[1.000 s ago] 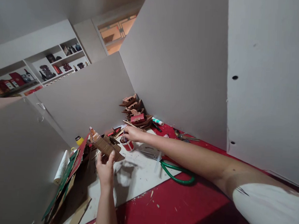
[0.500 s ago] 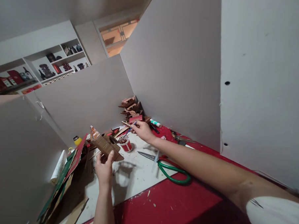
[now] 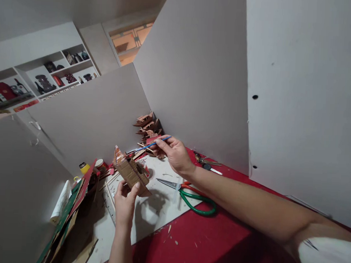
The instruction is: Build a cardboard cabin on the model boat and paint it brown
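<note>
My left hand (image 3: 126, 199) grips the lower side of a brown cardboard model (image 3: 131, 173), whose pointed top has an orange and white tip. Between the fingers of my right hand (image 3: 176, 153) is a thin blue brush (image 3: 150, 145); its far end slants down left towards the model's upper part. Whether the brush touches the model cannot be made out. Partly hidden behind the model stands a red and white cup (image 3: 145, 167). Green-handled scissors (image 3: 197, 202) lie on the white board (image 3: 157, 216) and over the red table.
Cardboard pieces (image 3: 146, 124) are stacked in the far corner. Green and red sheets (image 3: 70, 208) lean at the left, near a white roll (image 3: 60, 204) and a yellow bottle (image 3: 83, 167). More tools (image 3: 210, 166) lie by the right panel (image 3: 195, 82).
My right hand has moved away from the corner stack, lifting the blue brush clear of the cup and towards the model. The model has shifted slightly right, and the view has turned a little.
</note>
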A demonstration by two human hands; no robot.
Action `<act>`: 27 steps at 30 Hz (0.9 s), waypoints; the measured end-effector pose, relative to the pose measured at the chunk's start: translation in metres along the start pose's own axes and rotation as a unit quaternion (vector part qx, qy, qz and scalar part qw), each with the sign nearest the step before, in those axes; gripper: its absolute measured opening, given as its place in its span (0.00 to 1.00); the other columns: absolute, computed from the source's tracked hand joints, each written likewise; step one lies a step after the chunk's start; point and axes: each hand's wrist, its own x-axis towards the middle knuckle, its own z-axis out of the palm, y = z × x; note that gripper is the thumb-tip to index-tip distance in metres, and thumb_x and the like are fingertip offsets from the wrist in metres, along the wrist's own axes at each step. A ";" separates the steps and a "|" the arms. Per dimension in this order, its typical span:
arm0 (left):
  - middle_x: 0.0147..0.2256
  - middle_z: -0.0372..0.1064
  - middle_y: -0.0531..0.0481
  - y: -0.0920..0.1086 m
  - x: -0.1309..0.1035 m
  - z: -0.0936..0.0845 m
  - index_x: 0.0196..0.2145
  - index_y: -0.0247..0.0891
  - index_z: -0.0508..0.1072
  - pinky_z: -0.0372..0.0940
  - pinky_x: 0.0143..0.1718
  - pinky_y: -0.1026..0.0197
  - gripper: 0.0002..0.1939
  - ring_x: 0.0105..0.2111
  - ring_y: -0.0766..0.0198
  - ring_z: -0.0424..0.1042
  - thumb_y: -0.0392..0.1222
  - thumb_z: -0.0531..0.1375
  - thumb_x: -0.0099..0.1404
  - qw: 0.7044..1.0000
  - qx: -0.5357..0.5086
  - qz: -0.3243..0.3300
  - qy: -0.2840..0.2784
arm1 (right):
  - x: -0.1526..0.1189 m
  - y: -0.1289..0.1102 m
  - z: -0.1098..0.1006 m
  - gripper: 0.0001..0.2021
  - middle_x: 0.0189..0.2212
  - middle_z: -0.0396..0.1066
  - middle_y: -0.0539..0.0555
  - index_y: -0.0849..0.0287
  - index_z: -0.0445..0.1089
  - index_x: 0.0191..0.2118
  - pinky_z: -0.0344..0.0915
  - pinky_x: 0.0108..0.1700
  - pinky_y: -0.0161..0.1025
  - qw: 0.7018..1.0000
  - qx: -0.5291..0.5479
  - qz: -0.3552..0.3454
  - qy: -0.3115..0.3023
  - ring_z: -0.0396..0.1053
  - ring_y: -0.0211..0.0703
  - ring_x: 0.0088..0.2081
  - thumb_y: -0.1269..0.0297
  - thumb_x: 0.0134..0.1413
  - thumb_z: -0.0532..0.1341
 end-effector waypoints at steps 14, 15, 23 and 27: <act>0.37 0.75 0.46 -0.003 0.000 0.000 0.39 0.37 0.71 0.64 0.43 0.58 0.18 0.39 0.59 0.73 0.48 0.67 0.53 0.999 0.004 -0.002 -0.032 | 0.002 -0.001 -0.005 0.18 0.24 0.77 0.50 0.60 0.68 0.31 0.67 0.23 0.30 0.999 0.026 0.018 -0.012 0.70 0.33 0.21 0.51 0.42 0.70; 0.37 0.75 0.46 -0.003 0.000 0.000 0.39 0.37 0.71 0.64 0.43 0.58 0.18 0.39 0.59 0.73 0.48 0.67 0.53 0.999 0.005 -0.002 -0.033 | 0.002 -0.001 -0.006 0.18 0.24 0.77 0.50 0.60 0.68 0.31 0.67 0.23 0.30 0.999 0.028 0.016 -0.011 0.70 0.33 0.21 0.51 0.42 0.70; 0.36 0.75 0.47 -0.003 0.000 0.002 0.38 0.37 0.72 0.64 0.42 0.59 0.19 0.38 0.58 0.73 0.49 0.68 0.51 0.999 0.006 -0.003 -0.035 | 0.000 -0.004 -0.007 0.18 0.24 0.76 0.50 0.60 0.68 0.32 0.67 0.23 0.31 1.000 -0.012 -0.007 -0.024 0.71 0.33 0.21 0.51 0.44 0.69; 0.37 0.75 0.45 -0.003 0.000 0.002 0.38 0.37 0.72 0.65 0.42 0.58 0.20 0.38 0.58 0.73 0.49 0.68 0.50 0.999 0.005 -0.002 -0.037 | 0.005 -0.007 -0.005 0.18 0.23 0.76 0.49 0.59 0.68 0.32 0.68 0.24 0.31 0.999 -0.020 -0.022 -0.012 0.72 0.34 0.23 0.49 0.44 0.69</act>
